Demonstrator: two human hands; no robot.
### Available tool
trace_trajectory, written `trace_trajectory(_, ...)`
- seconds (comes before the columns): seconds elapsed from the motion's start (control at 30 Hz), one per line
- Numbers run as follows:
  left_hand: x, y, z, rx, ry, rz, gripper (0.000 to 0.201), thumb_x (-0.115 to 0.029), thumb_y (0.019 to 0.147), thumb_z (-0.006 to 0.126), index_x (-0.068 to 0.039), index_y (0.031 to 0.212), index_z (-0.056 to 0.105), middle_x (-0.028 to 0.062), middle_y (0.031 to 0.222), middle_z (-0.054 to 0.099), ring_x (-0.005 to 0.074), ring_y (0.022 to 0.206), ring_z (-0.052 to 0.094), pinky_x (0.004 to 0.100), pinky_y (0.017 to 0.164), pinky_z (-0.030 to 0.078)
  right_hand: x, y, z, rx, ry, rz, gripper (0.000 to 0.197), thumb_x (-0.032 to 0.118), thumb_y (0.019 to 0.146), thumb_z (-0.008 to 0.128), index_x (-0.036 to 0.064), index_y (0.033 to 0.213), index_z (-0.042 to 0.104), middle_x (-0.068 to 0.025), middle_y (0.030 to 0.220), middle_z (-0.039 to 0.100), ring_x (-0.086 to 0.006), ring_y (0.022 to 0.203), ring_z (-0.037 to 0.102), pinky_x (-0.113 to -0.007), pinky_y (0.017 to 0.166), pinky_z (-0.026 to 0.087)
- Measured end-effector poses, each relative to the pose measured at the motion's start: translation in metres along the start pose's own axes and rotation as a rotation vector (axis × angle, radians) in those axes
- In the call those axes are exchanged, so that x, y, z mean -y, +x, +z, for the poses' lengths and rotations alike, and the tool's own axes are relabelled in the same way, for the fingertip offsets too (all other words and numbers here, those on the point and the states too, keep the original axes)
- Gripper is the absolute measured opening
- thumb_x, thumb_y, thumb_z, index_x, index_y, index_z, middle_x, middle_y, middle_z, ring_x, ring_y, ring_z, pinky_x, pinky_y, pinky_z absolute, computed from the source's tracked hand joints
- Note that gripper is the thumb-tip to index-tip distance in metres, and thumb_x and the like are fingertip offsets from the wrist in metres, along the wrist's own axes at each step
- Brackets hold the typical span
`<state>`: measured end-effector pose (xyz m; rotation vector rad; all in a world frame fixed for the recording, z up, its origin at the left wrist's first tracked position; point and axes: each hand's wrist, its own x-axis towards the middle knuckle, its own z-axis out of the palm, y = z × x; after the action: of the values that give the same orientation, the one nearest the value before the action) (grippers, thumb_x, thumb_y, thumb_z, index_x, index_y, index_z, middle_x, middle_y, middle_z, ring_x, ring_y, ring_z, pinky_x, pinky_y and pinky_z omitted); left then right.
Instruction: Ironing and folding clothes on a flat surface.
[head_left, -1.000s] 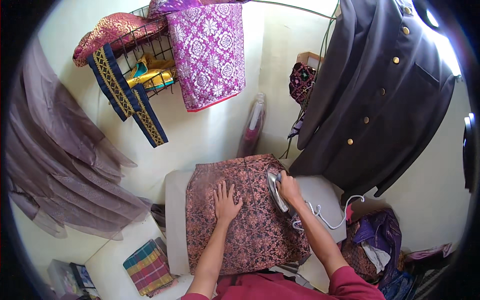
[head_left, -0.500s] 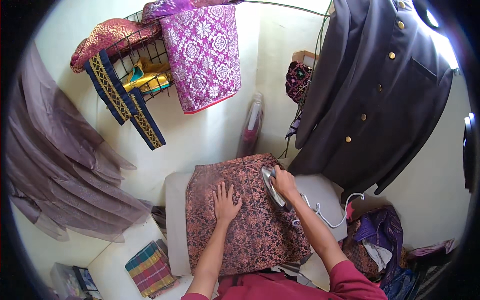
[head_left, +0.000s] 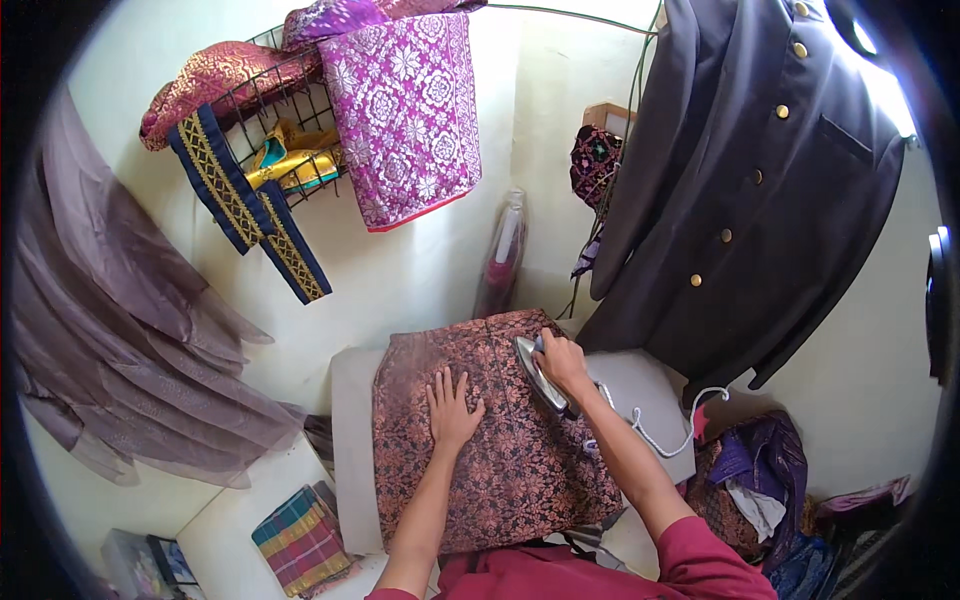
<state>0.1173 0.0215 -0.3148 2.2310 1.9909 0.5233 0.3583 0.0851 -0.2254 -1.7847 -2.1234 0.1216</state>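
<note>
A dark cloth with a copper floral pattern (head_left: 480, 470) lies spread over a grey padded ironing board (head_left: 352, 440). My left hand (head_left: 454, 412) rests flat on the cloth, fingers spread. In my right hand (head_left: 562, 362) is a clothes iron (head_left: 540, 376), gripped by its handle, with its soleplate down on the cloth's upper right part. A pale cord (head_left: 650, 438) runs from behind my right forearm and loops over the board's right end.
Purple and patterned garments (head_left: 765, 465) lie heaped at the right. A folded plaid cloth (head_left: 302, 540) sits at lower left. A dark buttoned jacket (head_left: 740, 200) and sheer mauve fabric (head_left: 130, 300) hang at either side; a wire basket (head_left: 268, 95) holds fabrics above.
The iron in my right hand has slid slightly left across the cloth. My left hand stays in nearly the same place.
</note>
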Motion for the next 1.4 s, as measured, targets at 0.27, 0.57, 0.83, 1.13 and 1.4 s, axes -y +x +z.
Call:
trace_trajectory(0.27, 0.006, -0.003, 0.005, -0.08, -0.038, 0.014, 0.069, -0.046, 0.086, 0.056, -0.014, 0.145, 0.04, 0.018, 0.156, 0.021, 0.0343, 0.145, 0.017, 0.0527, 0.117, 0.01, 0.021, -0.022, -0.017, 0.085, 0.009, -0.144, 0.032, 0.029, 0.084, 0.066, 0.0038, 0.1, 0.053, -0.0217, 0.078, 0.065, -0.0413, 0.076, 0.065, -0.052, 0.069, 0.051)
trace_trajectory(0.57, -0.005, 0.0, -0.008, 0.004, -0.025, 0.006, 0.069, -0.047, 0.09, 0.053, -0.015, 0.148, 0.035, 0.0167, 0.158, 0.018, 0.0333, 0.146, 0.013, 0.0522, 0.118, 0.007, 0.01, 0.009, 0.006, 0.025, -0.028, -0.074, 0.035, 0.027, 0.084, 0.065, 0.0016, 0.103, 0.051, -0.0204, 0.079, 0.067, -0.0392, 0.076, 0.066, -0.05, 0.067, 0.053)
trace_trajectory(0.83, -0.002, -0.001, -0.005, -0.009, -0.018, -0.002, 0.068, -0.046, 0.09, 0.053, -0.016, 0.147, 0.035, 0.0164, 0.157, 0.019, 0.0333, 0.146, 0.014, 0.0517, 0.118, 0.008, 0.017, -0.013, 0.003, 0.059, 0.037, -0.14, 0.035, 0.029, 0.084, 0.067, 0.0042, 0.102, 0.051, -0.0208, 0.078, 0.067, -0.0411, 0.075, 0.066, -0.051, 0.066, 0.052)
trace_trajectory(1.13, -0.003, -0.001, -0.004, 0.004, -0.011, -0.005, 0.068, -0.047, 0.09, 0.054, -0.016, 0.148, 0.035, 0.0156, 0.158, 0.017, 0.0332, 0.146, 0.013, 0.0509, 0.118, 0.008, 0.01, -0.015, 0.006, -0.093, -0.008, -0.078, 0.033, 0.025, 0.081, 0.069, 0.0044, 0.101, 0.053, -0.0184, 0.074, 0.067, -0.0385, 0.069, 0.066, -0.049, 0.063, 0.053)
trace_trajectory(1.4, -0.001, 0.0, 0.001, -0.059, -0.045, 0.02, 0.068, -0.047, 0.087, 0.054, -0.013, 0.144, 0.04, 0.0183, 0.156, 0.022, 0.0348, 0.145, 0.016, 0.0528, 0.118, 0.009, 0.005, -0.017, 0.009, -0.053, 0.011, 0.035, 0.041, 0.026, 0.081, 0.069, 0.0012, 0.109, 0.051, -0.0201, 0.075, 0.067, -0.0407, 0.071, 0.066, -0.051, 0.065, 0.053)
